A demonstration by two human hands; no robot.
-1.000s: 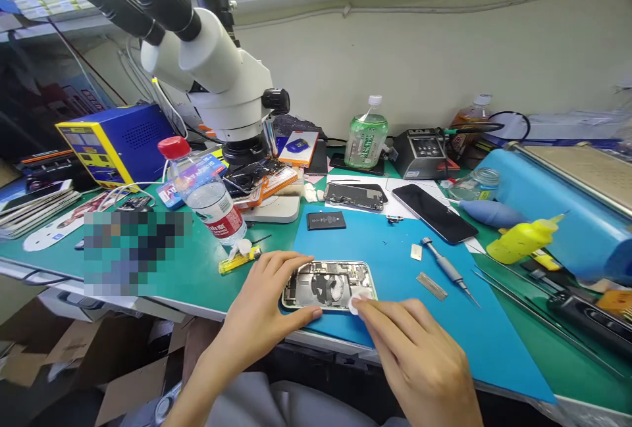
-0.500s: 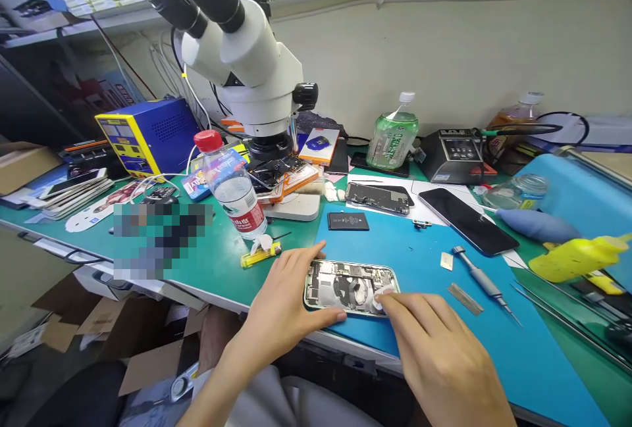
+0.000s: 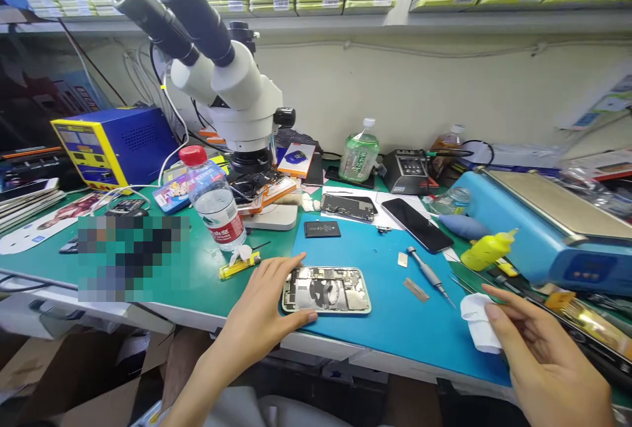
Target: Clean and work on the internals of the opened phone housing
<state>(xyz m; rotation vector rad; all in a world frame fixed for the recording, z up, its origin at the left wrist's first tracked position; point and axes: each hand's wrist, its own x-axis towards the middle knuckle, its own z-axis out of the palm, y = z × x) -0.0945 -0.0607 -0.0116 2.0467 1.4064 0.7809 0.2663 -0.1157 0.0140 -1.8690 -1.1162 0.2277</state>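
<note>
The left hand [image 3: 261,312] lies flat at the near left end of the opened phone [image 3: 326,290], thumb along its front edge and fingers spread over the corner, a grip that looks meant to keep the shell from sliding on the blue mat [image 3: 395,295]. The phone lies face-open in the middle of that mat, near the front edge of the counter [image 3: 187,282]. The right hand [image 3: 543,361] hovers well to the right, off the phone, its fingers pinched together on a white wipe [image 3: 478,322] (folded, hanging slack). Beyond the phone lie one battery [image 3: 322,229], one screwdriver [image 3: 427,276], one dark screen [image 3: 417,224] and a second stripped phone frame [image 3: 348,207]. Two bottles stand up: one red-capped [image 3: 213,200], one green [image 3: 360,154]. One microscope [image 3: 227,85] rises over the back left
</note>
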